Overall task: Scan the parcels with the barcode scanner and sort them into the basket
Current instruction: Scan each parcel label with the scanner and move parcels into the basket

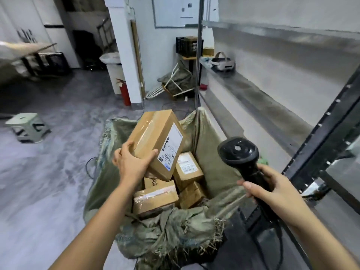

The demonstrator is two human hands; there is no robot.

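We find the left hand grasping the parcel at its near end, thumb laid across the end face and fingers curled over the left edge. The parcel is held in the air, tilted, with its long axis running from that hand up and away. Its white label lies on the side face turned rightward, on the far side of the box from the left palm.

Below the held parcel, the other parcels lie heaped in an open green sack. We cannot tell whether the held box's lower corner touches one of them.

To the right of the label, and apart from it, the barcode scanner stands upright with its head at about label level. The right hand is clenched round the scanner's handle, below the head.

We judge the scan to be the step in hand. The label faces the right hand, so the coming move turns on bringing the scanner's window round to that face. We cannot tell which way the window now points.
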